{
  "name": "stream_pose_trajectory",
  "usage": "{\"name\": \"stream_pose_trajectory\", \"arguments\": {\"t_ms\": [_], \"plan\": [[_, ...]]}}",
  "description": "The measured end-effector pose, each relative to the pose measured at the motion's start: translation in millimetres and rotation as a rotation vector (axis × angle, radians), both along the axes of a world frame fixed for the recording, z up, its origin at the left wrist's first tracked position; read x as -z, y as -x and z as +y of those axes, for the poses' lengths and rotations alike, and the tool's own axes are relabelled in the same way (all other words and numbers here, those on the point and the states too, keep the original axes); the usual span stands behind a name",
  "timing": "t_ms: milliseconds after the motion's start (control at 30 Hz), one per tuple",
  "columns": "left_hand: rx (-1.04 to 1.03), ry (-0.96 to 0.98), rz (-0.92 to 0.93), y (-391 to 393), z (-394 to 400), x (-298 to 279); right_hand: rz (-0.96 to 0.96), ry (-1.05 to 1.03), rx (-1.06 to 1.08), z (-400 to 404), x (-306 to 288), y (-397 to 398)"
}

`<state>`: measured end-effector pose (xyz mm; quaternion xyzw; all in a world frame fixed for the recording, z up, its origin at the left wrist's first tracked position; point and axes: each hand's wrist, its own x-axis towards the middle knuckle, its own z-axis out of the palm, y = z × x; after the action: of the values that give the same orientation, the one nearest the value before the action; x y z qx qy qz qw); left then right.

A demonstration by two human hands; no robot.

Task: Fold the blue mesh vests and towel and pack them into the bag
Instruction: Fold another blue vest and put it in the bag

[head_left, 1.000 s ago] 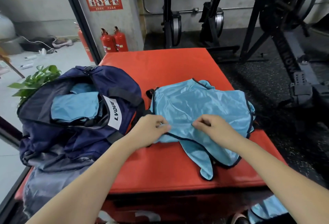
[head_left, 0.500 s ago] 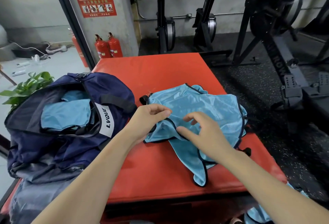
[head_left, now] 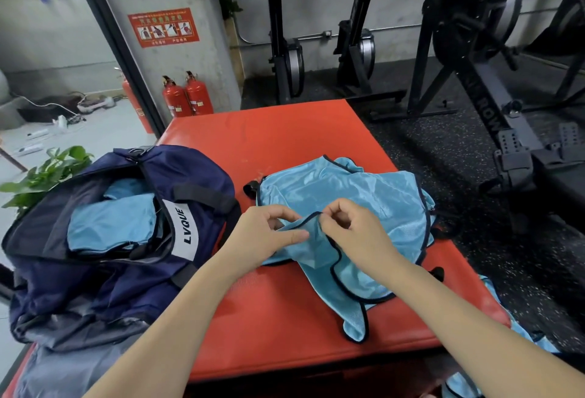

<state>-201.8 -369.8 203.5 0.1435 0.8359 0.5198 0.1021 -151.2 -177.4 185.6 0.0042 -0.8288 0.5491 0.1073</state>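
The blue mesh vest [head_left: 348, 198] lies crumpled on the red counter [head_left: 285, 150], its bulk spreading from the hands toward one and two o'clock; its long axis seems to run from ten toward four o'clock; the left hand [head_left: 262, 233] and right hand [head_left: 354, 233] pinch one dark-trimmed edge between them, nearly touching; the open bag [head_left: 202, 176] sits at nine o'clock, nearer the left hand, with folded blue cloth [head_left: 110, 226] inside.

Grey wall [head_left: 177, 58] with red sign [head_left: 163, 27], two red fire extinguishers [head_left: 187, 96], black gym machines [head_left: 474, 58], dark speckled floor [head_left: 512, 258], green plant [head_left: 47, 172]
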Motion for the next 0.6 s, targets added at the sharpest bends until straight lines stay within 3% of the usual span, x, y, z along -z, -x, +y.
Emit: {"name": "stream_pose_trajectory", "arguments": {"t_ms": [67, 200, 333, 600], "plan": [[-0.051, 0.024, 0.156, -1, 4, 4, 0.000, -0.003, -0.032, 3, -3, -1], [-0.073, 0.017, 0.298, 1, 4, -2, -0.006, -0.018, -0.035, 18, -10, 2], [-0.086, 0.088, 0.383, 15, -4, -7, 0.008, -0.245, 0.010, 44, -16, 6], [-0.220, 0.260, 0.415, 43, -18, -8, -0.036, -0.392, 0.201, 112, -26, 18]]}}
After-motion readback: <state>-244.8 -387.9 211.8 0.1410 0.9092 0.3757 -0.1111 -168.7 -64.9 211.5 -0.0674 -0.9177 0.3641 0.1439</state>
